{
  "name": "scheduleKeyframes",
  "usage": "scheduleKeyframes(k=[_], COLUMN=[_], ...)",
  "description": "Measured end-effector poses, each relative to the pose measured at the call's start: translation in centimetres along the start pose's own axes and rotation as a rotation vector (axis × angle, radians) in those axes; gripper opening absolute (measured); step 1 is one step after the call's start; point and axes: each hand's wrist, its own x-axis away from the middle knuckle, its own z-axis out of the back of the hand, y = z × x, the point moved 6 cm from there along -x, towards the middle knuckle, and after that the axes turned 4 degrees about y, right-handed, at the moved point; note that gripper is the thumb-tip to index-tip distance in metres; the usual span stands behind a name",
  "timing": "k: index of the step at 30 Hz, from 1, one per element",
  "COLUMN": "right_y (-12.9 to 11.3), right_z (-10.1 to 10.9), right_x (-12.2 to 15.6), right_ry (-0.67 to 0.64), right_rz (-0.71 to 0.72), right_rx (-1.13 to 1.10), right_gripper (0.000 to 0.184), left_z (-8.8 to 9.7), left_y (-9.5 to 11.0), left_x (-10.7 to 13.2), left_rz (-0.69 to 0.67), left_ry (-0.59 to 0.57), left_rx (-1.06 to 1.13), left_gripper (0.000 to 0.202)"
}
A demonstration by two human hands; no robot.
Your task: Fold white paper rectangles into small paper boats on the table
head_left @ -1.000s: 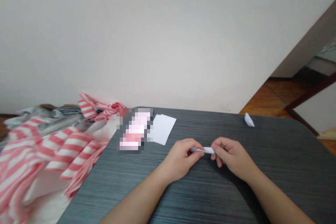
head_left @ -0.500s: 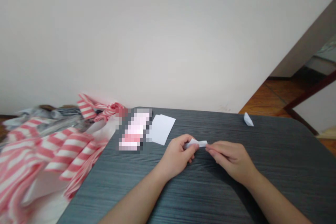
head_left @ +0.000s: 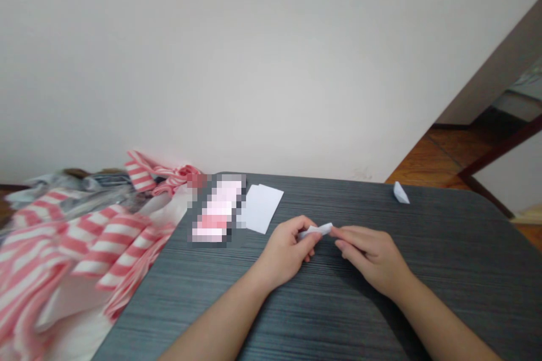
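Observation:
A small folded piece of white paper (head_left: 322,229) is pinched between the thumb and fingers of my left hand (head_left: 285,251), above the middle of the table. Its far end sticks out to the right and tilts slightly upward. Against that end rests the index fingertip of my right hand (head_left: 375,254), whose thumb is a little apart from it and does not grip the paper. Part of the paper is hidden by my left fingers.
The dark wood-grain table (head_left: 457,259) meets a pale wall. Flat white paper sheets (head_left: 263,208) lie left of my hands, beside a pixelated rectangular object (head_left: 218,208). A folded white paper piece (head_left: 400,193) sits at the far right. Red-and-white striped cloth (head_left: 101,242) is heaped at left.
The free end of the folded paper has tipped upward. My right thumb has come away from the paper, while the index finger stays at its end. My left hand keeps its place.

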Motion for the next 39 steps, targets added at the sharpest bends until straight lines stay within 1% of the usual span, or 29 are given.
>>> scheduleKeyframes(k=[8,12,23,28,31,39], right_y=[0.1,0.2,0.4,0.5,0.5,0.4], right_z=[0.0,-0.1,-0.2,-0.3,-0.3,-0.2], right_x=[0.1,0.0,-0.5,-0.5,-0.5,-0.7], right_ry=[0.016,-0.001,-0.013,-0.013,0.007,0.058], right_rz=[0.013,0.006,-0.08,-0.094,-0.094,-0.073], right_rx=[-0.025,-0.042,-0.094,-0.082,-0.069,-0.065], right_gripper=[0.03,0.031,0.017,0.012,0.01,0.013], left_z=[-0.1,-0.2,-0.1,-0.2,-0.3,-0.2], left_y=[0.3,0.7,1.2,1.2,1.2,1.2], left_x=[0.0,0.0,0.1,0.2,0.2,0.2], left_rz=[-0.014,-0.065,-0.132,-0.152,-0.157,-0.16], left_ry=[0.001,-0.007,-0.011,-0.021,-0.036,-0.05], left_rx=[-0.016,-0.043,-0.078,-0.079,-0.077,-0.092], left_gripper=[0.022,0.022,0.022,0.021,0.019,0.017])
